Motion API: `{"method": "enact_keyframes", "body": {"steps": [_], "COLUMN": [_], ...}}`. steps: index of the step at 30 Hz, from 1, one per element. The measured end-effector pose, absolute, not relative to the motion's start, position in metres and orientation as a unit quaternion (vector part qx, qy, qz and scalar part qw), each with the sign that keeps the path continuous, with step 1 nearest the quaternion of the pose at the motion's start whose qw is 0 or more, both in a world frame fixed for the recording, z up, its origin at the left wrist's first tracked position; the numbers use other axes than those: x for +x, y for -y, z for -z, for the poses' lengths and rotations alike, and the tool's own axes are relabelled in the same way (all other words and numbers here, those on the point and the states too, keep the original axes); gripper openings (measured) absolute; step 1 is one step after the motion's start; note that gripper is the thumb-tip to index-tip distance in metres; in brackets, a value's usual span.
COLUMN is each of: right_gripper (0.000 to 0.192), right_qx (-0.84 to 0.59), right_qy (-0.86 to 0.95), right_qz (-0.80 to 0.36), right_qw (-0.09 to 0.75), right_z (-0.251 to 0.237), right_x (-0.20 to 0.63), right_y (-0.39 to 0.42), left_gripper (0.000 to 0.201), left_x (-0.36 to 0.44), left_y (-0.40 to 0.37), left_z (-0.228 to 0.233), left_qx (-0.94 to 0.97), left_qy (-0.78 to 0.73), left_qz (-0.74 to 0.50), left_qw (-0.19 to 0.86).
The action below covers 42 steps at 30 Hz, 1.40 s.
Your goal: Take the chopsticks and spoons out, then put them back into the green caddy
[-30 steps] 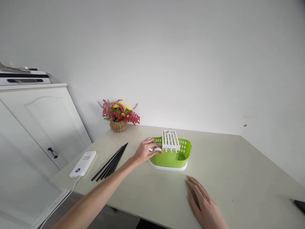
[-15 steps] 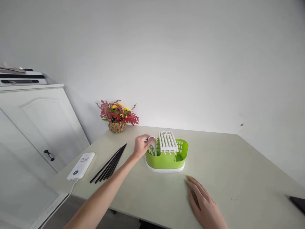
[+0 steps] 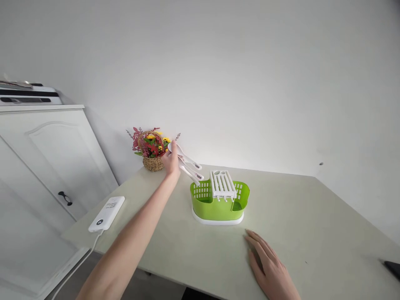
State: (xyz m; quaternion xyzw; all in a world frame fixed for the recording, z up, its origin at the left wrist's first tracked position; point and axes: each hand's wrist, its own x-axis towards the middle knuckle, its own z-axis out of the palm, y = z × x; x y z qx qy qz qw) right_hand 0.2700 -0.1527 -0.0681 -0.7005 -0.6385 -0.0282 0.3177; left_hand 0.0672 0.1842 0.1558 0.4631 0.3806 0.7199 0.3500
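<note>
My left hand (image 3: pixel 171 159) is closed around several white spoons (image 3: pixel 188 170), raised above the table in front of the flower basket. Their handles point right and down toward the rack, and small dark labels show near the handle ends. A green cutlery rack (image 3: pixel 215 211) with a white base stands mid-table. Its white slotted top (image 3: pixel 223 184) bridges the middle between two open side compartments. My right hand (image 3: pixel 265 260) rests flat on the table, fingers extended, just in front of the rack and holding nothing.
A wicker basket (image 3: pixel 153 164) of artificial flowers stands at the back left. A white power bank (image 3: pixel 106 213) with a cable lies at the left edge. Beside the table is a white cabinet (image 3: pixel 56 166). A dark object (image 3: pixel 392 269) sits at the far right.
My left hand has lifted the spoons out of the rack's left compartment and carried them up and left. My left forearm now covers the place where black chopsticks lay. My right hand stays put.
</note>
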Motion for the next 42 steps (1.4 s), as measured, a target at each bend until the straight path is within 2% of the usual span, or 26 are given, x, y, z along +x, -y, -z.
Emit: {"method": "enact_keyframes", "body": {"steps": [3, 6, 12, 21, 33, 42], "right_gripper": [0.040, 0.041, 0.040, 0.042, 0.038, 0.037], "right_qx": [-0.697, -0.692, -0.693, -0.683, -0.694, -0.692], "right_qy": [0.643, 0.647, 0.630, 0.661, 0.643, 0.643], "right_qz": [0.022, 0.016, 0.024, 0.031, 0.030, 0.032], "right_qw": [0.316, 0.319, 0.349, 0.310, 0.322, 0.327], "right_z": [0.073, 0.080, 0.089, 0.082, 0.072, 0.071], "right_x": [0.274, 0.275, 0.272, 0.279, 0.271, 0.270], "right_y": [0.152, 0.151, 0.149, 0.149, 0.157, 0.157], "left_gripper": [0.053, 0.055, 0.063, 0.063, 0.056, 0.058], "left_x": [0.037, -0.001, -0.053, -0.053, -0.028, -0.015], "left_y": [-0.202, -0.208, -0.202, -0.202, -0.201, -0.183], "left_z": [-0.155, -0.143, -0.107, -0.057, -0.044, -0.027], "left_qx": [0.424, 0.461, 0.657, 0.769, 0.772, 0.770], "left_qy": [-0.416, -0.468, -0.574, -0.578, -0.615, -0.625], "left_qz": [-0.700, -0.644, -0.396, -0.198, -0.094, -0.093], "left_qw": [0.396, 0.391, 0.285, 0.189, 0.128, 0.089]}}
